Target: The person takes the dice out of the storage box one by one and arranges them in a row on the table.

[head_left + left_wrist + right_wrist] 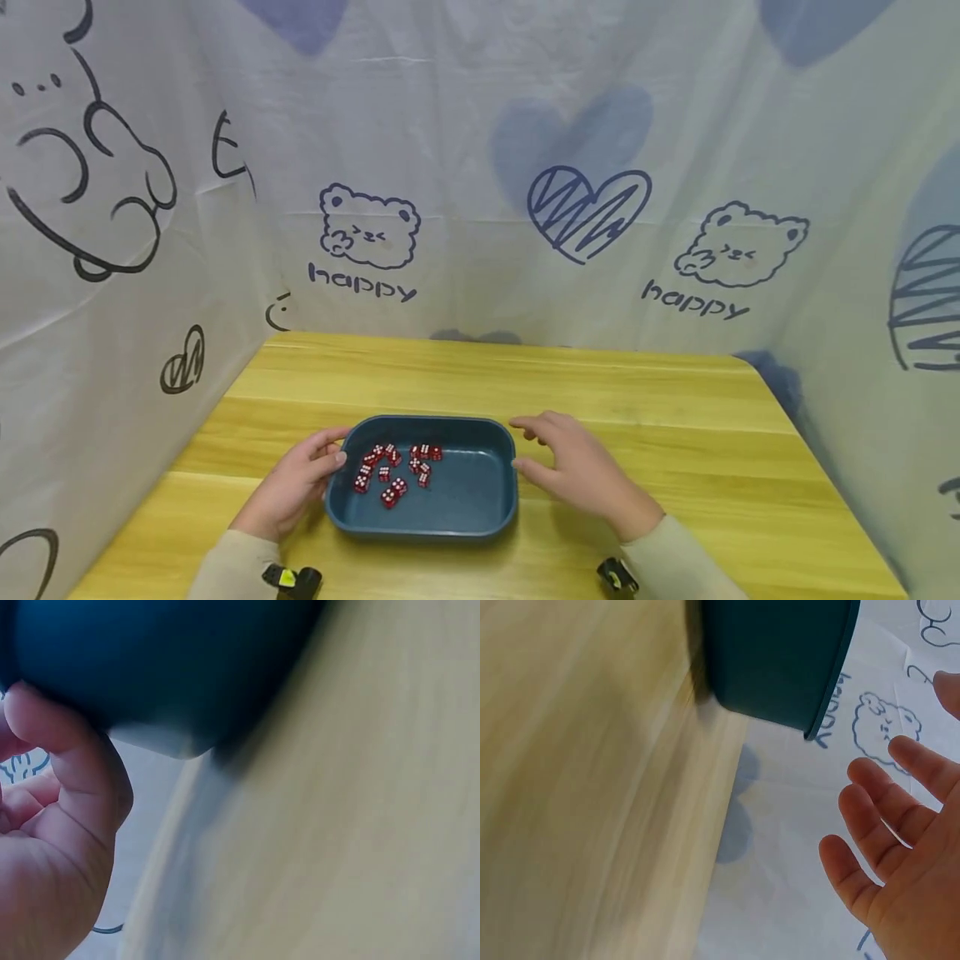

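Note:
A dark teal rectangular plastic tray (pixel 480 492) sits on the wooden table, with several red dice (pixel 384 474) with white pips scattered over its left half. My left hand (pixel 288 483) grips the tray's left end, thumb at the rim; in the left wrist view the thumb (pixel 56 735) bends up against the tray's side (pixel 150 660). Off the opposite end, my right hand (pixel 573 467) reaches toward the rim with fingers extended. The right wrist view has its fingers (pixel 870 844) spread and apart from the tray (pixel 780 660), holding nothing.
The yellow wood-grain table (pixel 675 433) extends around the tray on every side. White cloth printed with hearts and bear faces (pixel 465 167) hangs behind the table and along both sides. A small black device (pixel 618 577) is worn at each sleeve.

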`<control>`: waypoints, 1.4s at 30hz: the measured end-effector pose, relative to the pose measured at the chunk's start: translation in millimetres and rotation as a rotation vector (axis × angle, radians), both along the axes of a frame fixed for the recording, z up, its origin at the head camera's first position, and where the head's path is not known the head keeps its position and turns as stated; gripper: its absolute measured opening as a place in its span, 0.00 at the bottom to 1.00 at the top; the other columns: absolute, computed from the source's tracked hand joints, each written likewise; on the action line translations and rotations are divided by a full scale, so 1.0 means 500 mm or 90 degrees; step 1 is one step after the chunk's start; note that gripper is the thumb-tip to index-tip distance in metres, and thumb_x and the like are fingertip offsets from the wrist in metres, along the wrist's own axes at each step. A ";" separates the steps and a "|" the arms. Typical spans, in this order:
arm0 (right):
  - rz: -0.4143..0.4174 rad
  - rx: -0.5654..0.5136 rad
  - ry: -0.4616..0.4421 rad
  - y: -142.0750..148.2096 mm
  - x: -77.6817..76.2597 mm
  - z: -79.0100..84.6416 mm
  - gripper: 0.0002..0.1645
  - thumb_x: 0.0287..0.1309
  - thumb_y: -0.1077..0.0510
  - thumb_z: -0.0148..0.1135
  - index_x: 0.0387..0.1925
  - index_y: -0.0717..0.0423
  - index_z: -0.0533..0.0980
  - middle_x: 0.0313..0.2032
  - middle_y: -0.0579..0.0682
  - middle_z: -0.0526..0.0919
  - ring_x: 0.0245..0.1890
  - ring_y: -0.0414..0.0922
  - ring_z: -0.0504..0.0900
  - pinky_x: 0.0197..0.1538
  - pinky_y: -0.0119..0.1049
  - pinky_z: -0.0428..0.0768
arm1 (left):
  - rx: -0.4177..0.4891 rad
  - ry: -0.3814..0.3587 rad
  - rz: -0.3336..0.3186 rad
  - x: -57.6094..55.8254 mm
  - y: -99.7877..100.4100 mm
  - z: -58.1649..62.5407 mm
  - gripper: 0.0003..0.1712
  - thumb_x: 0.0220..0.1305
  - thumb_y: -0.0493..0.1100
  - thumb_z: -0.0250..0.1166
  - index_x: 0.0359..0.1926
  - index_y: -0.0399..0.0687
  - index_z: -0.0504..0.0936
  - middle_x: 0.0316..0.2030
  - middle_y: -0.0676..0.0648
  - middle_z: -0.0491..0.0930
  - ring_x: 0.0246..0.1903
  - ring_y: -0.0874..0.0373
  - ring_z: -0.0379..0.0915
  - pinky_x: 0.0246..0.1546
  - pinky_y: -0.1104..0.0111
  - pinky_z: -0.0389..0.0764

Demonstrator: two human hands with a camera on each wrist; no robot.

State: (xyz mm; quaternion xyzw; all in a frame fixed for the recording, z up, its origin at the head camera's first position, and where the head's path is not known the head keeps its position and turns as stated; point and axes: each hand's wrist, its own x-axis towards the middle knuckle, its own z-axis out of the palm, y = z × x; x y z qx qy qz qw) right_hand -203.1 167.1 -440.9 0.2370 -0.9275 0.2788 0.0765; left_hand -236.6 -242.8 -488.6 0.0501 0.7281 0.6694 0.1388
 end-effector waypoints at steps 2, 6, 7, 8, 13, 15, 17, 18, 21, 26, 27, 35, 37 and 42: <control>0.017 0.002 -0.010 -0.013 -0.005 0.005 0.33 0.65 0.36 0.62 0.67 0.43 0.75 0.45 0.37 0.78 0.47 0.42 0.76 0.48 0.43 0.77 | 0.002 0.000 0.005 0.002 -0.003 -0.002 0.29 0.76 0.36 0.54 0.73 0.32 0.60 0.43 0.37 0.71 0.33 0.55 0.71 0.27 0.70 0.77; 0.049 0.013 -0.006 -0.040 -0.015 0.013 0.34 0.67 0.35 0.60 0.67 0.47 0.75 0.43 0.40 0.78 0.44 0.44 0.77 0.46 0.42 0.77 | 0.012 0.002 0.022 0.005 -0.002 -0.005 0.29 0.75 0.37 0.55 0.72 0.31 0.61 0.45 0.38 0.71 0.34 0.57 0.72 0.28 0.71 0.77; 0.056 0.016 -0.002 -0.047 -0.018 0.015 0.33 0.67 0.36 0.61 0.66 0.47 0.75 0.42 0.41 0.79 0.44 0.43 0.77 0.47 0.42 0.77 | 0.016 0.003 0.026 0.006 -0.001 -0.006 0.29 0.75 0.37 0.56 0.72 0.31 0.61 0.45 0.38 0.71 0.33 0.58 0.71 0.28 0.71 0.77; 0.063 0.018 0.001 -0.053 -0.020 0.017 0.32 0.66 0.37 0.62 0.66 0.47 0.76 0.42 0.41 0.79 0.43 0.43 0.77 0.47 0.42 0.77 | 0.020 0.003 0.031 0.007 0.001 -0.007 0.29 0.75 0.36 0.56 0.72 0.31 0.62 0.44 0.39 0.72 0.33 0.58 0.71 0.28 0.71 0.76; 0.089 0.048 -0.003 -0.091 -0.034 0.022 0.30 0.66 0.41 0.63 0.65 0.46 0.76 0.41 0.40 0.79 0.43 0.40 0.76 0.49 0.41 0.78 | 0.032 0.010 0.042 0.008 0.005 -0.012 0.29 0.75 0.36 0.56 0.72 0.31 0.62 0.45 0.39 0.72 0.33 0.59 0.71 0.29 0.71 0.77; 0.103 0.060 -0.020 -0.108 -0.041 0.020 0.29 0.67 0.41 0.63 0.65 0.45 0.76 0.42 0.42 0.80 0.43 0.41 0.76 0.49 0.41 0.77 | 0.031 0.011 0.048 0.008 0.006 -0.013 0.29 0.75 0.37 0.56 0.72 0.31 0.62 0.45 0.39 0.73 0.35 0.58 0.73 0.31 0.71 0.78; 0.118 0.068 -0.042 -0.125 -0.047 0.018 0.28 0.67 0.41 0.62 0.65 0.45 0.76 0.43 0.43 0.80 0.43 0.42 0.77 0.49 0.40 0.77 | 0.028 0.011 0.054 0.008 0.006 -0.015 0.29 0.75 0.37 0.56 0.72 0.32 0.62 0.46 0.39 0.73 0.37 0.58 0.73 0.34 0.70 0.80; 0.126 0.074 -0.053 -0.134 -0.051 0.016 0.28 0.68 0.41 0.62 0.65 0.44 0.76 0.43 0.43 0.81 0.43 0.42 0.77 0.49 0.40 0.77 | 0.027 0.011 0.058 0.008 0.006 -0.016 0.29 0.75 0.37 0.56 0.73 0.33 0.62 0.47 0.39 0.73 0.39 0.57 0.74 0.36 0.70 0.80; 0.147 0.094 -0.069 -0.157 -0.061 0.008 0.27 0.68 0.41 0.62 0.64 0.43 0.76 0.42 0.41 0.81 0.41 0.39 0.77 0.46 0.36 0.77 | 0.024 0.009 0.062 0.008 0.006 -0.019 0.29 0.76 0.37 0.56 0.73 0.34 0.62 0.49 0.38 0.73 0.42 0.56 0.75 0.40 0.69 0.81; 0.168 0.131 -0.075 -0.187 -0.076 -0.008 0.25 0.67 0.43 0.64 0.63 0.43 0.78 0.42 0.39 0.81 0.38 0.35 0.74 0.44 0.34 0.76 | 0.023 0.013 0.062 0.005 0.009 -0.020 0.29 0.76 0.37 0.56 0.73 0.34 0.62 0.48 0.38 0.72 0.40 0.57 0.75 0.37 0.69 0.81; 0.171 0.137 -0.079 -0.191 -0.078 -0.011 0.25 0.67 0.44 0.64 0.62 0.43 0.78 0.44 0.38 0.81 0.40 0.34 0.75 0.46 0.34 0.76 | 0.024 0.012 0.063 0.005 0.011 -0.020 0.29 0.75 0.37 0.56 0.73 0.34 0.63 0.47 0.38 0.72 0.38 0.57 0.74 0.35 0.70 0.80; 0.203 0.182 -0.113 -0.224 -0.098 -0.025 0.24 0.67 0.44 0.65 0.62 0.42 0.79 0.30 0.35 0.73 0.30 0.34 0.71 0.36 0.31 0.72 | 0.030 0.009 0.071 -0.005 0.014 -0.019 0.27 0.75 0.36 0.56 0.72 0.36 0.65 0.46 0.37 0.73 0.28 0.59 0.70 0.23 0.72 0.74; 0.212 0.191 -0.119 -0.231 -0.102 -0.029 0.22 0.67 0.45 0.65 0.60 0.41 0.80 0.29 0.34 0.74 0.29 0.33 0.72 0.35 0.31 0.72 | 0.027 0.009 0.070 -0.005 0.014 -0.019 0.28 0.75 0.36 0.56 0.72 0.36 0.65 0.48 0.36 0.73 0.30 0.59 0.71 0.24 0.72 0.74; 0.229 0.211 -0.139 -0.247 -0.105 -0.046 0.19 0.66 0.48 0.66 0.58 0.39 0.81 0.30 0.32 0.75 0.30 0.31 0.73 0.36 0.29 0.73 | 0.027 -0.001 0.072 0.001 0.013 -0.019 0.28 0.74 0.35 0.55 0.72 0.36 0.64 0.48 0.37 0.72 0.31 0.58 0.71 0.25 0.72 0.75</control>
